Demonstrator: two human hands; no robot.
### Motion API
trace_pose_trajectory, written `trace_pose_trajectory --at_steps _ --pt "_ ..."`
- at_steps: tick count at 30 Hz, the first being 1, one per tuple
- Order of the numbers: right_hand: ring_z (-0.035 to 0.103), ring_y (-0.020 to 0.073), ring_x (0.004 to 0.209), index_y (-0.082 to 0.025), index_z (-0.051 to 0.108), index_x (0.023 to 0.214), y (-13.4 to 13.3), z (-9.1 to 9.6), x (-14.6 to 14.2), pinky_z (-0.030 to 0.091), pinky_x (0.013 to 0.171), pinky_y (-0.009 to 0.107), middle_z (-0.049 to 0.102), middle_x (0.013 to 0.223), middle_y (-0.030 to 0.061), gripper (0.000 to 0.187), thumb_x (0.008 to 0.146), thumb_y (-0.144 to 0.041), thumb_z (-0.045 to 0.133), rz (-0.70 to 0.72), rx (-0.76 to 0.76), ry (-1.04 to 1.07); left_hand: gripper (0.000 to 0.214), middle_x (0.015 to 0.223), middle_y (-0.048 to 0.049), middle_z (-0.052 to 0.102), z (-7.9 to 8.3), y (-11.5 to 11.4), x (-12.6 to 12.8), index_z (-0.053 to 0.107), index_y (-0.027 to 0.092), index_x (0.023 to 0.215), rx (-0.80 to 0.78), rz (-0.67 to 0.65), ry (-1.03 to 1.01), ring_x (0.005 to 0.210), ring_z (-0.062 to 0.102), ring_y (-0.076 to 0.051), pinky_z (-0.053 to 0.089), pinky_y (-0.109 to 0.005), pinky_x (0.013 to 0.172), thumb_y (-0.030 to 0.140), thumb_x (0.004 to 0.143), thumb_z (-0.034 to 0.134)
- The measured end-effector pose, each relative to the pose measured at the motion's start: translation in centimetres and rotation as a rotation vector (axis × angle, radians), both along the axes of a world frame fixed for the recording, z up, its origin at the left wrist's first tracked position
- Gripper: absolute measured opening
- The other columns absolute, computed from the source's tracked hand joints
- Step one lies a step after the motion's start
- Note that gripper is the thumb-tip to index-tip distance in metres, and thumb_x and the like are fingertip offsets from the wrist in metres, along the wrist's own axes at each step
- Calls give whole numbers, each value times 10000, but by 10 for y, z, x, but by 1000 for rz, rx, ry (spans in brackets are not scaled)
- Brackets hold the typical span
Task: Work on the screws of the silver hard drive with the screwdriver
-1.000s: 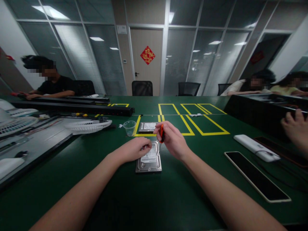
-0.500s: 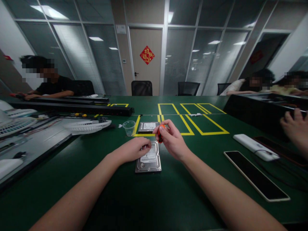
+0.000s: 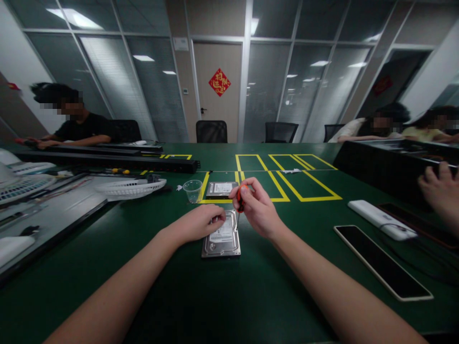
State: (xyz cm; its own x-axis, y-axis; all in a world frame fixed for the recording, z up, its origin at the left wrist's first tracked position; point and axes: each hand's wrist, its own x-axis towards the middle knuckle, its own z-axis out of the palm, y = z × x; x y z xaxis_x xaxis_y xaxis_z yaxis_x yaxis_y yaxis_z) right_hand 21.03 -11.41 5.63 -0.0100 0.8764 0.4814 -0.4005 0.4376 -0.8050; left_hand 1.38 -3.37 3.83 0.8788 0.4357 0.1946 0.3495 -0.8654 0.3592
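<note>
A silver hard drive (image 3: 221, 241) lies flat on the green table in front of me, its label facing up. My left hand (image 3: 204, 220) rests over the drive's far left part with curled fingers, steadying it. Pinched in my right hand (image 3: 258, 206) is a screwdriver (image 3: 241, 200) with an orange and black handle, held nearly upright. Its thin shaft points down at the drive's right edge; exactly where the tip sits is too small to make out. Just beyond, a second hard drive (image 3: 218, 188) lies beside a clear plastic cup (image 3: 193, 192).
Left are a white basket-like part (image 3: 131, 189), a large flat panel (image 3: 77, 203) and long black bars (image 3: 154, 165). On the right lie a phone-like slab (image 3: 382, 262), a white power strip (image 3: 380, 219) and a black case (image 3: 376, 169) with another person's hand (image 3: 442, 191) by it. Yellow tape (image 3: 321, 198) marks the table.
The screwdriver handle and the fingers of my right hand have shifted very slightly to the right. My left hand and the hard drive under it stay put.
</note>
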Motion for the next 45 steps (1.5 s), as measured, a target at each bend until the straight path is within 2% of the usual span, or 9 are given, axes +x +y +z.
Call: trace_pose_trajectory --at_steps 23,41,45 --pt "560 116 662 -239 511 974 0 -3 -2 357 629 282 694 887 -13 183 976 -320 675 15 11 39 103 978 -27 700 1 -1 1 677 212 1009 1 -5 6 874 641 -201 457 -309 788 219 980 578" --pt "534 126 650 -258 500 976 0 -2 -2 362 617 280 685 873 -17 232 950 -378 697 -5 -8 25 109 961 -27 704 -2 0 1 677 214 996 12 -13 -14 863 646 -201 460 -307 794 214 978 570" --pt "534 134 656 -252 543 996 0 0 -2 378 619 285 677 863 -3 195 962 -403 662 0 -24 28 117 959 -34 704 -3 1 1 681 209 999 12 -15 -18 853 644 -201 462 -307 786 226 979 567"
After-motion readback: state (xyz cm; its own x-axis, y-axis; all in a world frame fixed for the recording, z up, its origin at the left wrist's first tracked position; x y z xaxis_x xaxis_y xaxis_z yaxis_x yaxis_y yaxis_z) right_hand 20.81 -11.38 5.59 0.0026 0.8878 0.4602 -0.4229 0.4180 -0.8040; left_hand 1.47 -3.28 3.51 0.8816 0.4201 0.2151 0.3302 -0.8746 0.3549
